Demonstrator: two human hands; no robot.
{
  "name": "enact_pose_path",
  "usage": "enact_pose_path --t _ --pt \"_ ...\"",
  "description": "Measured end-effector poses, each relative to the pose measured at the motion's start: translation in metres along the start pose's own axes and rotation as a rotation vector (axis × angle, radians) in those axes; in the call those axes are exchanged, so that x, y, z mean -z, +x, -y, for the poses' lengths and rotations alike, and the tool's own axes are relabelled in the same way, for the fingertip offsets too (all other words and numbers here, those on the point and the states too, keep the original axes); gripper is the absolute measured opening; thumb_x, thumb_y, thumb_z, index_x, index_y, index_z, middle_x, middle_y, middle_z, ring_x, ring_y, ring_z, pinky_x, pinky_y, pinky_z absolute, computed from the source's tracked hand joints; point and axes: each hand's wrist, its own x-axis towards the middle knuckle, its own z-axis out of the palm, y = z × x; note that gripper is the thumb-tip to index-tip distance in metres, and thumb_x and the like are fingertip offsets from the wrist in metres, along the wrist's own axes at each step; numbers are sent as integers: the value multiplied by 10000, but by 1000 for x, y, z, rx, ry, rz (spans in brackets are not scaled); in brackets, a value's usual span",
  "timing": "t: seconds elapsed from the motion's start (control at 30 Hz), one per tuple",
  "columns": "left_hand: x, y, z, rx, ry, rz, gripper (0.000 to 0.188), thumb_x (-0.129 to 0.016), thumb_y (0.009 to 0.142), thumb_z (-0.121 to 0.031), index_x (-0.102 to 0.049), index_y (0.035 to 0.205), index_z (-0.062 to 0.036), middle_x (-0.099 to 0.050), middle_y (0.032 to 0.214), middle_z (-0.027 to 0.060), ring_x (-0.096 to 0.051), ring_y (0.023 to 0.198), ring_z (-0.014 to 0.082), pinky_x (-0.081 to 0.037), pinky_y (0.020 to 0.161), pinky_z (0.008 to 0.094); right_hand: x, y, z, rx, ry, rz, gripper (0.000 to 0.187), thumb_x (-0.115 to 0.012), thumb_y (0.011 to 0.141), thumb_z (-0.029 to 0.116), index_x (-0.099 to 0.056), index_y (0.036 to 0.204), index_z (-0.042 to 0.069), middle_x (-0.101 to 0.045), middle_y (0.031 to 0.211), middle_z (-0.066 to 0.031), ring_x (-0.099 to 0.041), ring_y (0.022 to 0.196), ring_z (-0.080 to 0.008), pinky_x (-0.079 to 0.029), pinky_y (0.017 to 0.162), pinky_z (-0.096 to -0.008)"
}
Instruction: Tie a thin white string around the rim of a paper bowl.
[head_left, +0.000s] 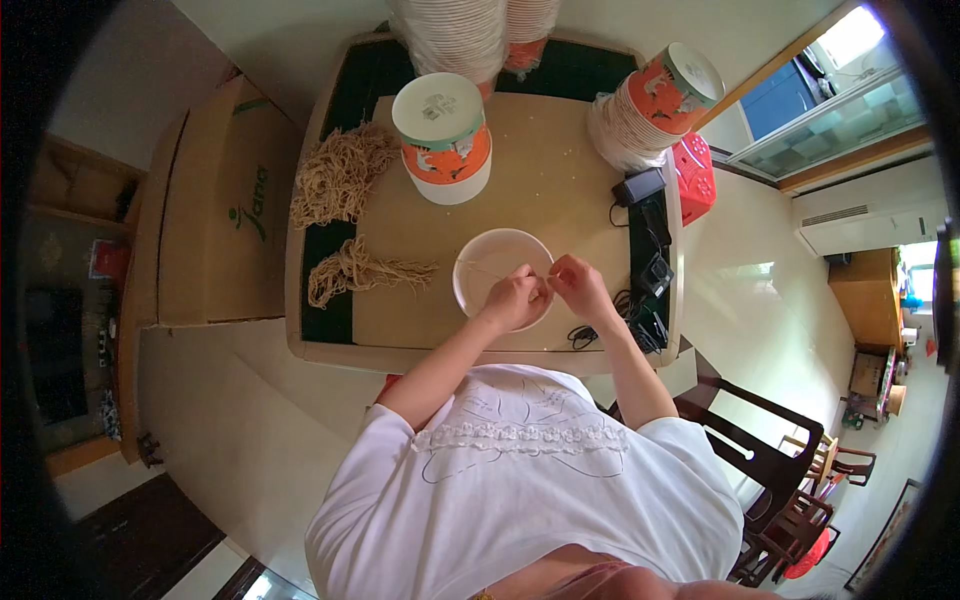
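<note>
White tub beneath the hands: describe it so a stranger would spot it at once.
Find the green table, then the brown sheet over its middle. Near the person's edge of it, below the left hand and right hand, is a round white tub. Its open mouth shows a plain white inside; the orange tubs farther back show patterned sides.

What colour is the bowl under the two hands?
White bowl, best seen in the head view.

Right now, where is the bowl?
In the head view, the bowl is under the left hand, right of the smaller string bundle, left of the cables.
</note>
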Motion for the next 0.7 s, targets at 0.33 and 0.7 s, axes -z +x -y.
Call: enact_pose_path --t 0.33,0.7 --pt "16 -5 15 150 -96 -4 81 -647 729 -108 -606 773 -52 -623 832 139 -631 759 314 -510 676 396 -1 1 -5 117 -28 -25 84 -619 785 47 -590 864 45 -554 760 -112 -570 663 -226 -472 615 -324" --pt "17 14 6 239 -227 188 178 -661 762 -89 -577 909 -31 -637 746 70 -612 700 142 -489 647 317 2 0 -3 106 -35 -4 78 -618 795 64 -608 869 46 -567 781 -118 -580 676 -230 -474 623 -326"
